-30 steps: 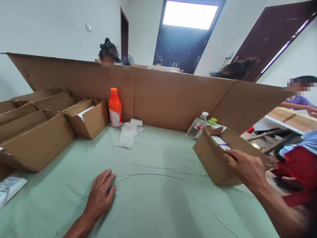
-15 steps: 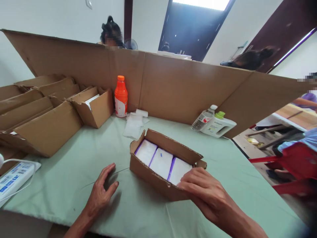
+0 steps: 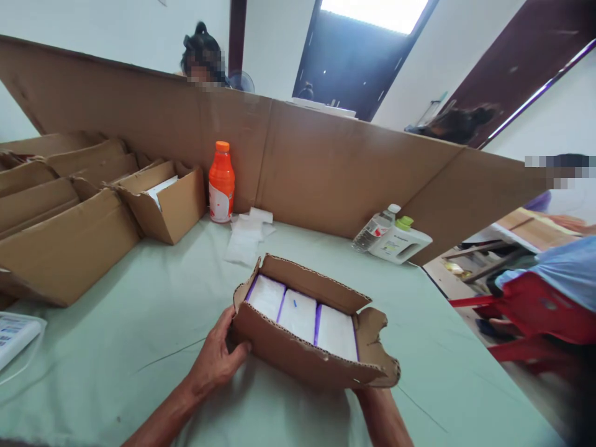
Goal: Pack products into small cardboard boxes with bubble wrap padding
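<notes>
1. On the green tablecloth [image 3: 139, 347], before me: open cardboard box [image 3: 298, 354], three white packets [image 3: 298, 313] lying flat inside.
2. I am bracing its left end with my left hand [image 3: 216, 360], steadying it.
3. My right hand [image 3: 372, 397] is reaching under the near flap; grip hidden, cannot tell.

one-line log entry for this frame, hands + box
left hand: grips left end of open cardboard box | right hand: hidden behind box's near wall | box: three white packs, on green tablecloth

Both forearms reach forward, hands low and close together

The left hand [image 3: 218, 360] is cupped with its thumb raised and fingers curled inward, wrist slightly bent; the right hand is hidden from view, only its forearm [image 3: 384, 419] showing, angled up from the lower edge
</notes>
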Demonstrator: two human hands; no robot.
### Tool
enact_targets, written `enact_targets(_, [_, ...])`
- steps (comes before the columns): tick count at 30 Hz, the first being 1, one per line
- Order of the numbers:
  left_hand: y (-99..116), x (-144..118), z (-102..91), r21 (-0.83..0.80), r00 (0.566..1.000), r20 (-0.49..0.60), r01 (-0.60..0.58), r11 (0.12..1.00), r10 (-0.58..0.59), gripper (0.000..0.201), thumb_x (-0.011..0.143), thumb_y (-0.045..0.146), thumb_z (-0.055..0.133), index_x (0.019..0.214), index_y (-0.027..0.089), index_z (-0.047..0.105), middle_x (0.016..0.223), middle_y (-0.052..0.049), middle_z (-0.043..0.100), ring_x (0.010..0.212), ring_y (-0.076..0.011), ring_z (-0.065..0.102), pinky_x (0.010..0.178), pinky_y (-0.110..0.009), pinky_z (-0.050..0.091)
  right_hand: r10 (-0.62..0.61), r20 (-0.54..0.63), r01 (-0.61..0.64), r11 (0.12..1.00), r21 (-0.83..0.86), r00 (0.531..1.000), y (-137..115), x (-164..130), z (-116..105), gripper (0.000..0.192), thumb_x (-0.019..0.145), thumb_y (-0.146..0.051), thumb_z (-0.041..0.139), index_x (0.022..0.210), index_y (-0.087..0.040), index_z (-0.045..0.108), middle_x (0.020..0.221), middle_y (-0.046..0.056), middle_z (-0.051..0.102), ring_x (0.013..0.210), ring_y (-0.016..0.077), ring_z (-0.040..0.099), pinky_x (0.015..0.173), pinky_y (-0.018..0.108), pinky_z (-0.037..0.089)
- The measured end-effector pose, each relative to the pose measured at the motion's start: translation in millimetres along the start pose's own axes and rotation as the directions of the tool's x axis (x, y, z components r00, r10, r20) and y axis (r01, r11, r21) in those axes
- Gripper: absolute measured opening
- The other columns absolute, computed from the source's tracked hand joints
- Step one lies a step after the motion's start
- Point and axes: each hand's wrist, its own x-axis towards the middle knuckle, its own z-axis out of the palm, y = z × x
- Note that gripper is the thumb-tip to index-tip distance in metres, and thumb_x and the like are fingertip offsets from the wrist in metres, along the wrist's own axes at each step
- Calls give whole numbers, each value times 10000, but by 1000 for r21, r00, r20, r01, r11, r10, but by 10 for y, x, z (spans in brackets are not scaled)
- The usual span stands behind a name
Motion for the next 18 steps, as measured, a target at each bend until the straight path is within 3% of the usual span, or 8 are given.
enact_targets(4, [-27,4,5,3,988,-145,55,999,-54,503,770,293,614,1255,169,565,1203,-111,677,1130,-276,639,948,-370,528,193,47,-198,971,133,980,121,43,300,505,848,-629,600,1146,-242,729,1198,111,712,1123,331,652,862,437,581])
enact_targets(7, [-48,3,-166,20,960,-269,84,996,-76,398,769,346,623,1125,170,606,1053,-82,699,1010,-261,665,841,-333,545,171,116,-185,975,124,978,-28,198,575,544,831,-680,586,1053,-211,752,1091,127,726,968,308,677,827,445,573])
enact_targets(9, [-64,19,-323,26,934,-346,107,994,-92,380,782,380,619,1097,169,607,1002,-71,699,945,-250,671,789,-316,542,105,231,-137,982,129,967,-186,302,792,553,853,-687,554,1034,-203,753,1009,113,733,883,275,670,813,428,565])
enact_targets(13, [-148,49,-555,44,904,-416,126,991,-97,418,789,415,625,1123,166,591,961,-61,698,884,-248,672,759,-319,544,-59,460,-12,988,151,886,-454,554,1066,557,898,-665,498,1056,-192,744,908,72,740,828,241,655,787,375,551])
enact_targets(15, [-225,49,-579,26,901,-423,119,993,-97,455,795,425,624,1168,168,570,1021,-76,698,933,-262,676,804,-340,553,-117,492,76,992,103,863,-535,790,1066,545,903,-639,498,1037,-176,752,904,71,749,874,254,666,806,373,547])
enact_targets(18, [-352,41,-524,-9,891,-441,118,993,-110,529,810,434,616,1257,168,521,1157,-116,675,1070,-294,657,912,-390,544,-238,436,303,949,-85,868,-660,1339,1038,508,934,-554,448,1033,-162,756,995,103,759,951,271,685,833,388,547])
